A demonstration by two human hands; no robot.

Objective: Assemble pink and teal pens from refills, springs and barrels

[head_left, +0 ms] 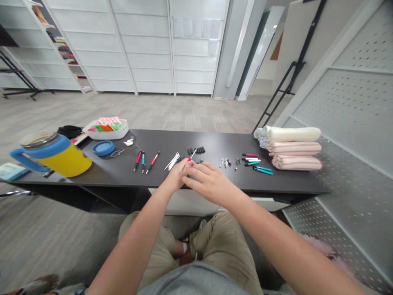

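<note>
My left hand is closed around a red pen barrel above the front part of the table. A thin white refill sticks up out of it at a slant. My right hand meets the left one from the right, its fingers bent together across the left fingertips; what they pinch is hidden. Just beyond the hands lie several black rubber grips. White refills are bunched left of my left hand. Small pen tips and parts lie right of my right hand, beside little metal pieces.
Red and teal pens lie at the left. Red, white and teal barrels lie at the right, before rolled towels. Far left are a yellow-blue jug, its blue lid and a white basket of packets.
</note>
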